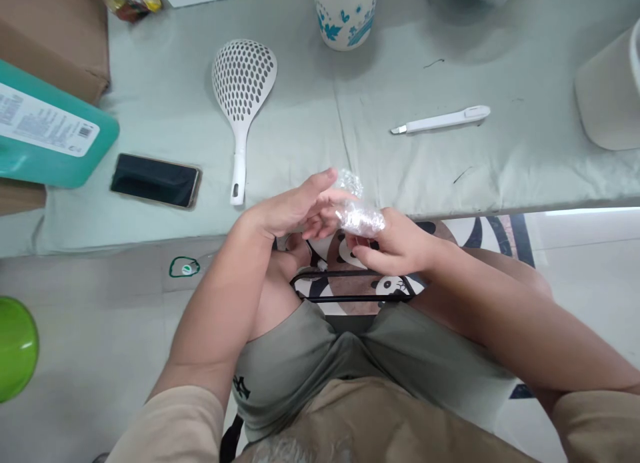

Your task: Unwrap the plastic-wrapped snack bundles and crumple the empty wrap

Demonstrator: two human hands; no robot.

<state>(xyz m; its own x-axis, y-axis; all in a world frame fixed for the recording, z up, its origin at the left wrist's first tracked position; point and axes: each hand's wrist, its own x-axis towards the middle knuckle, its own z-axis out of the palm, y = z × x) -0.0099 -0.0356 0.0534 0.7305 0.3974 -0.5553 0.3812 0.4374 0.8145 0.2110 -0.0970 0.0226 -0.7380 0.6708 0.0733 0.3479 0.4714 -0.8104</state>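
Crinkled clear plastic film (363, 219) covers the fingers of my right hand (400, 246), which are curled. A further puff of the film rises just past my left thumb tip. My left hand (310, 213) faces it, thumb stretched out and fingers loosely bent and apart, close to the film. Glare and slight blur hide where the film is gripped. Both hands are over my lap at the table's front edge. Beyond them on the cloth lie a white slotted skimmer (243, 89) and a white craft knife (440, 120) with its blade tip showing.
A phone (155, 180), a green jug (60, 133) and a cardboard box (55, 33) are at the left. A patterned paper cup (345, 16) stands at the back, a pale container (610, 93) at the right. On the floor is a green bin (17, 349).
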